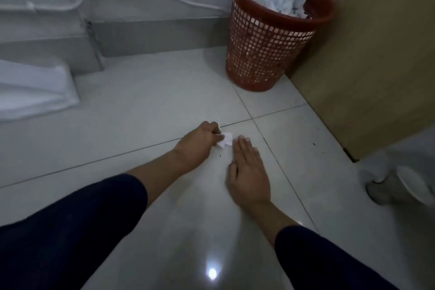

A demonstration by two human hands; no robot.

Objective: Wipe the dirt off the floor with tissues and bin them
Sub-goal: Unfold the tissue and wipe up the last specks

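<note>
Fingers [215, 130] of your left hand [196, 142] are curled, pinching a small crumpled tissue [225, 141] on the floor [141, 113] at mid-frame. Your right hand [248, 172] lies flat, fingers straight, just right of it. A dark speck [219, 155] sits just below the tissue. Your left hand is nearer. The red bin [270, 54] stands well apart, toward the upper right.
</note>
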